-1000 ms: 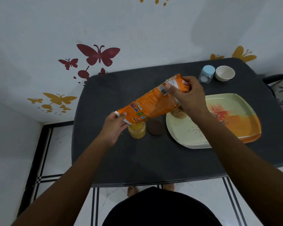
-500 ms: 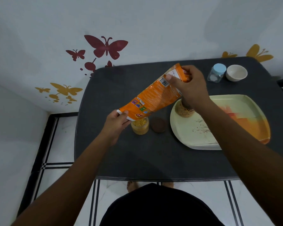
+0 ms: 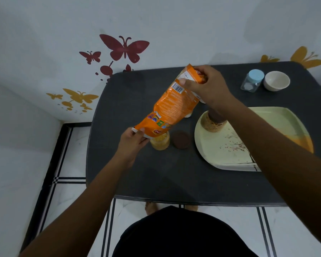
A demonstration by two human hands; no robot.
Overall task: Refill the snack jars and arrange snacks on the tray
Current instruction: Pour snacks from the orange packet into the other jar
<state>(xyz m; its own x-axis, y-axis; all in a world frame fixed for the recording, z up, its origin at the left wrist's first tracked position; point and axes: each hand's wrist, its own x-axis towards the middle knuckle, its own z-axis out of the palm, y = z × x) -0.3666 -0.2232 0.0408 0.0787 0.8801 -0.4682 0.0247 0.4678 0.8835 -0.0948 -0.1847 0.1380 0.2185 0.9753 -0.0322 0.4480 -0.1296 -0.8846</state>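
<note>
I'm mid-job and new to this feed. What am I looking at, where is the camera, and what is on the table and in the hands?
There is no machine here: a person works with two bare hands, and the one picture comes from a wide-angle camera on their head, looking forward and down. The right hand grips the top of an orange packet; the left hand pinches its lower end, which is tilted down over an open jar of yellow snack. On the dark table beside it lies a brown lid. A tray holds a second jar, partly hidden by the right arm. At the far corner stand a blue-lidded jar and a white bowl.
</note>
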